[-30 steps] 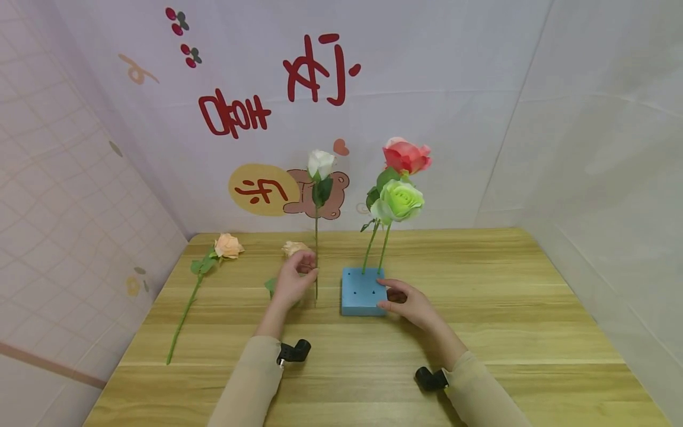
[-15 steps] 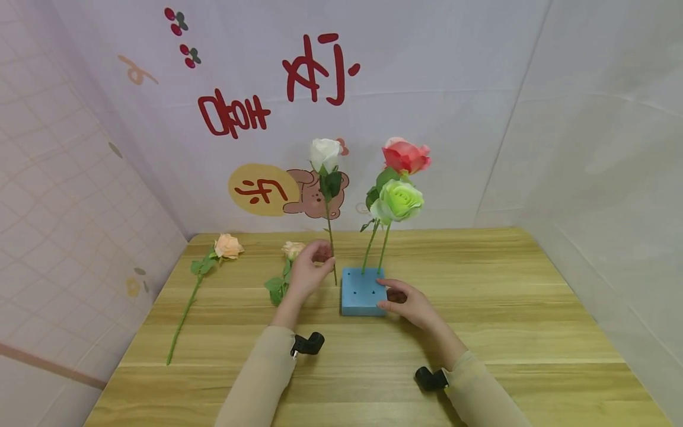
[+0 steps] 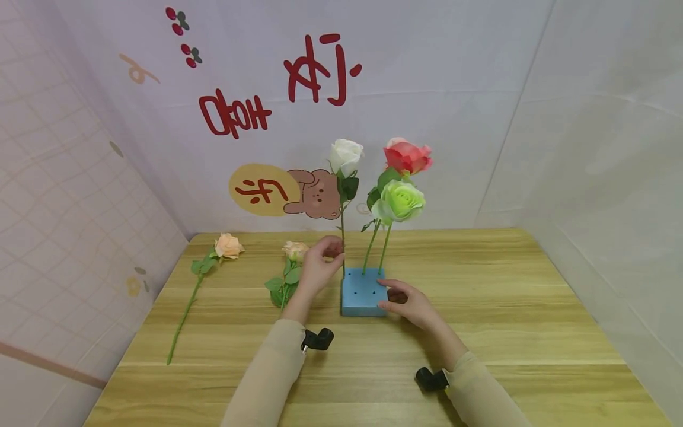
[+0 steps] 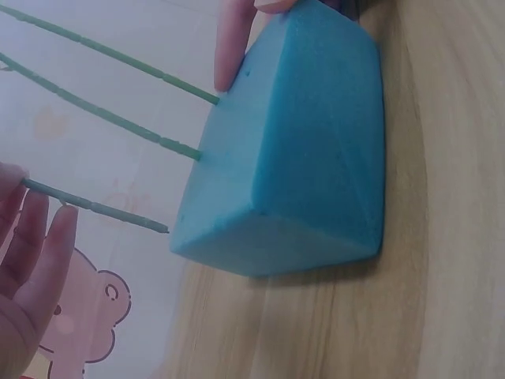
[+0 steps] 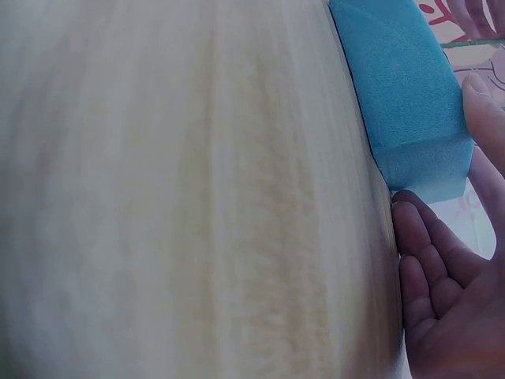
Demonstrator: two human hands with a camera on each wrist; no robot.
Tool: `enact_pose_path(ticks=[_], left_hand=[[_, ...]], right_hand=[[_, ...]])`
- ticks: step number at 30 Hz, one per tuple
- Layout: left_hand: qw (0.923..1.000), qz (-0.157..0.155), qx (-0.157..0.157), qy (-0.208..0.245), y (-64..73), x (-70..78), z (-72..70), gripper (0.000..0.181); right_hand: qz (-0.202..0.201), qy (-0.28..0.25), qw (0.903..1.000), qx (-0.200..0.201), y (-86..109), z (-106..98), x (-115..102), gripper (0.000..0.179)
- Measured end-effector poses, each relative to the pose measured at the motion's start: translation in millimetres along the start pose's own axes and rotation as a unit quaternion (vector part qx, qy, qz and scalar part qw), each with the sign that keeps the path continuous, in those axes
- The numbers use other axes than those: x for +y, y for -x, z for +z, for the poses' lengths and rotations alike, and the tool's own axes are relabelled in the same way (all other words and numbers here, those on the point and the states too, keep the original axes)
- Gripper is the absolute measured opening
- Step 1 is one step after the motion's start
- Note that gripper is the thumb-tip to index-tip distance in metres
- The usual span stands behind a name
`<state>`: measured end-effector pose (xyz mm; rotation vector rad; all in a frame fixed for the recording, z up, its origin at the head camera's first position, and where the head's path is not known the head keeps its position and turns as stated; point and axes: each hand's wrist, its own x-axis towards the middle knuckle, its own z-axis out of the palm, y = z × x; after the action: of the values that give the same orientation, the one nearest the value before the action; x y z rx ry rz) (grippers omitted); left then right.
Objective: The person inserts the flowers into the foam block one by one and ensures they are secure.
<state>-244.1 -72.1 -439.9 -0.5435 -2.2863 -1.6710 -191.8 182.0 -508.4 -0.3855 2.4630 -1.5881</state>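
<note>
White rose [image 3: 347, 157] got pinched by left hand [image 3: 320, 267]; grainy squarish block [image 3: 364, 301], two roses [image 3: 400, 201] stuck in, got gripped at 3 o'clock by right hand [image 3: 409, 303].

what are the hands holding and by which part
The left hand pinches the white rose by its lower stem; the right hand holds the blue foam block by its right side.

Booth-like setup, rm type unclear: wood-grain tbl [image 3: 368, 362], wht backdrop [image 3: 427, 89] w/ cartoon bear [image 3: 319, 198], red lettering [image 3: 340, 71]
</note>
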Motion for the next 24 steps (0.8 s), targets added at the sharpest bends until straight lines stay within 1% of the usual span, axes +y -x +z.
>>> enact_pose_path(ticks=[7,11,17,24], left_hand=[[0.9998,-0.007,-0.004,-0.016,-3.8,0.9,5.7,0.021],[0.9997,-0.013,-0.005,-0.018,-5.6,-0.1,9.2,0.02],[0.9996,-0.017,0.004,-0.021,-6.8,1.2,14.0,0.021],[0.9995,-0.025,0.007,-0.018,-7.4,0.4,17.0,0.016]], right_hand=[[-0.006,-0.017,0.9998,0.0,1.8,0,-1,0.057],[-0.002,-0.015,0.9999,0.001,2.1,0,-1,0.057],[-0.001,-0.004,1.0,-0.002,0.3,0,2,0.056],[0.001,0.001,1.0,-0.003,-0.6,-1,1,0.056]])
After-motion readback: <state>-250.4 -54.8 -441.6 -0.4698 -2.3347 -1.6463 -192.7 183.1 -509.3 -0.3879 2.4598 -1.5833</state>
